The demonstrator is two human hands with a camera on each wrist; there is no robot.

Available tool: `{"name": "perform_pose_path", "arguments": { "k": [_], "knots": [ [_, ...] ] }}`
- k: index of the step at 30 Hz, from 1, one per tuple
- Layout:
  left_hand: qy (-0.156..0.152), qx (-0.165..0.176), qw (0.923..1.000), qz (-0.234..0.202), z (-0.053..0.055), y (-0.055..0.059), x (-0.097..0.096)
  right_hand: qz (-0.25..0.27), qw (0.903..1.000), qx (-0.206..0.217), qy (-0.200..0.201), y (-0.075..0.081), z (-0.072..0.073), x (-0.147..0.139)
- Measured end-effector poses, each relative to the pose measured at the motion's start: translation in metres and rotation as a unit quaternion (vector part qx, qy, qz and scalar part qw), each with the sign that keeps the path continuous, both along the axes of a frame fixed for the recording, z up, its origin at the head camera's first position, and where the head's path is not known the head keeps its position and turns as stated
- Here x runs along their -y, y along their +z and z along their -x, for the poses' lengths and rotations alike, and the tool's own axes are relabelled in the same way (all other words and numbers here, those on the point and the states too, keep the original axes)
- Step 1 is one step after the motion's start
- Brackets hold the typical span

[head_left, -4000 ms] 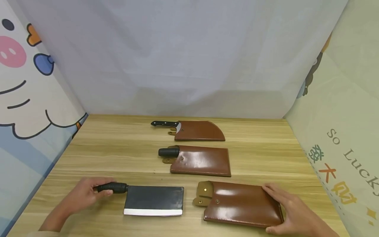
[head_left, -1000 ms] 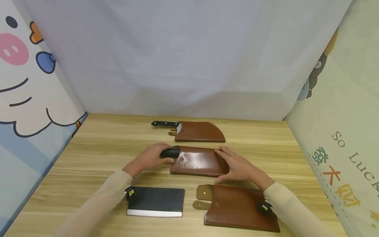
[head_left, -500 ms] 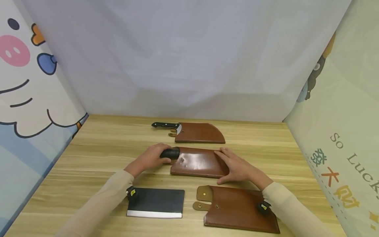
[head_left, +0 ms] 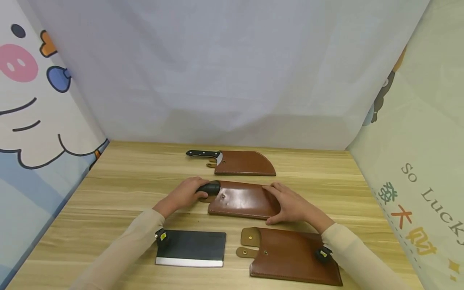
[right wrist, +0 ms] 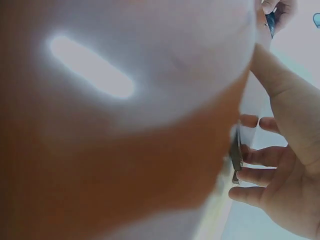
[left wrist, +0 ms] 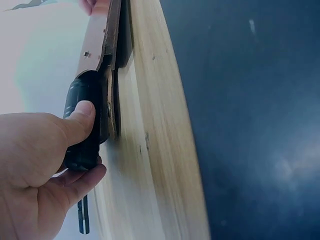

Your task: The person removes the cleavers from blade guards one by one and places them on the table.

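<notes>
In the head view, a sheathed cleaver lies in the middle row, its black handle (head_left: 210,188) sticking out of the left end of a glossy brown leather sheath (head_left: 239,197). My left hand (head_left: 183,194) grips that handle; the left wrist view shows the thumb (left wrist: 82,112) along its side and fingers curling under its end. The blade is hidden inside. At the opposite end, my right hand (head_left: 293,204) holds the sheath across its width, fingers on the far edge and thumb on the near one. In the right wrist view, the right hand's fingers (right wrist: 262,157) are spread apart.
Nearer me lies a bare cleaver (head_left: 195,243), its handle hidden beneath my left sleeve. A second brown sheath (head_left: 286,257) with tan snap straps is partly under my right forearm. Farther back, another sheathed cleaver (head_left: 246,163) rests on the wooden table (head_left: 119,177). Cloth walls enclose three sides.
Both hands have moved from the front cleaver and front sheath to the middle sheathed cleaver. Over the last second they stay there almost still.
</notes>
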State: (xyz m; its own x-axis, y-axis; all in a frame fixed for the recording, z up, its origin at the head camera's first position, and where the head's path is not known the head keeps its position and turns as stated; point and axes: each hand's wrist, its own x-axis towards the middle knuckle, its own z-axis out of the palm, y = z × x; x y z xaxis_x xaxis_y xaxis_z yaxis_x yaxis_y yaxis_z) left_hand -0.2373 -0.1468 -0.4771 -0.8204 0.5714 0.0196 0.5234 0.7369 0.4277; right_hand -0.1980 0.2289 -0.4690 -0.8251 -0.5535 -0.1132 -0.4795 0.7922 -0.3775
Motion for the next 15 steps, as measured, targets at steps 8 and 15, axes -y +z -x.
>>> {"name": "perform_pose_path", "arguments": {
  "k": [8, 15],
  "knots": [
    [-0.015, -0.009, 0.9997, -0.020, -0.003, 0.012, 0.001, -0.010, 0.9995, -0.031, -0.004, 0.016, -0.003, -0.004],
    [-0.021, -0.053, 0.9983, -0.010, -0.003, 0.025, -0.001, -0.012, 0.9987, -0.049, -0.005, 0.032, -0.004, -0.006]
  ]
}}
